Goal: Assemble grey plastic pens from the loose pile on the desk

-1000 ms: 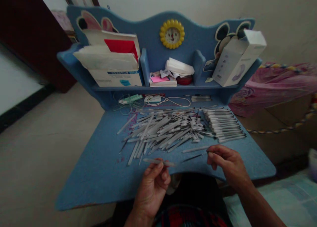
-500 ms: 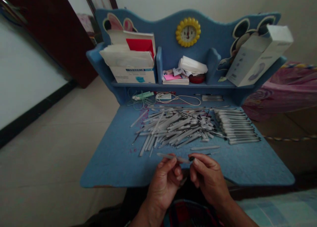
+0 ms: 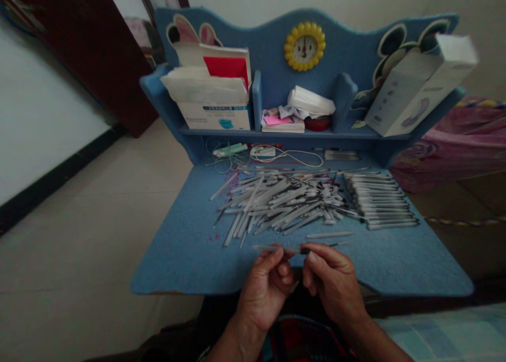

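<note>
My left hand (image 3: 263, 285) pinches a whitish translucent pen barrel (image 3: 261, 247) between thumb and fingers, over the front edge of the desk. At the barrel's right end, my right hand (image 3: 335, 277) grips a small black cap (image 3: 304, 251), mostly covered by the fingertips. Cap and barrel lie in line and seem to touch. Just beyond the hands a single pale pen (image 3: 329, 235) rests on the desk, with a thin dark refill (image 3: 339, 243) near it. Farther back spreads a jumbled heap of pens and barrels (image 3: 276, 198).
Pens in a neat stack (image 3: 385, 201) lie right of the heap on the blue desk (image 3: 174, 256). Behind are a white cord (image 3: 302, 158), a mask box (image 3: 215, 117), a tilted white box (image 3: 419, 90) and a yellow clock (image 3: 304, 46). A checked cloth (image 3: 446, 333) is at lower right.
The black cap has come into line with the barrel's right end, where it was slightly off before. My right hand has moved a little left. The whole view has shifted slightly.
</note>
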Demonstrator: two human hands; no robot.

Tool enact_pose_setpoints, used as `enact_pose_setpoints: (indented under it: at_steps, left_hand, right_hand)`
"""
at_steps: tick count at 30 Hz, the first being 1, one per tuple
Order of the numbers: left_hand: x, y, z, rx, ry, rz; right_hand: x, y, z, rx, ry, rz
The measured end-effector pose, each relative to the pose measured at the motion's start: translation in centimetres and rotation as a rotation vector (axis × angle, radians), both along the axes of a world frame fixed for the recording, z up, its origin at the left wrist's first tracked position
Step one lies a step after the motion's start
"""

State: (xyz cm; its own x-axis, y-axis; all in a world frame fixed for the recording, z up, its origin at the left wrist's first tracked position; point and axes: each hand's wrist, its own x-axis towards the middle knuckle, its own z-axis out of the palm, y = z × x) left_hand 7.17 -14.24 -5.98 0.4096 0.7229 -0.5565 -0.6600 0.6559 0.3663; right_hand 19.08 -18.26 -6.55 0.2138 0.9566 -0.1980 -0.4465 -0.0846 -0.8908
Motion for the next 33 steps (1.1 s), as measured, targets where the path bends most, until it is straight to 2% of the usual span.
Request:
enact_pose_setpoints:
  at_steps: [5,13,18,22,29,33]
  left_hand:
    - [0.0,0.0,-0.2,-0.002,-0.013,-0.002]
    - [-0.1,-0.1,-0.2,0.0,-0.046,0.026]
    - [0.0,0.1,-0.1,-0.029,-0.001,0.075]
    - [0.1,0.9,0.3,-0.003,0.013,0.095]
    - [0.7,2.9,1.7,0.028,-0.004,0.12]
    - [1.2,4.0,1.8,0.031,-0.005,0.137]
  right_hand:
    - [0.1,0.0,-0.2,0.003,-0.055,-0.016]
    - [0.5,-0.2,-0.4,0.104,-0.314,-0.047]
    - [0.4,0.0,-0.4,0.064,-0.289,-0.037]
    - [0.3,0.8,0.0,0.071,-0.276,-0.063]
    - [0.6,3.2,1.4,0.203,-0.362,-0.141]
    - [1.0,4.3,1.6,0.233,-0.413,-0.165]
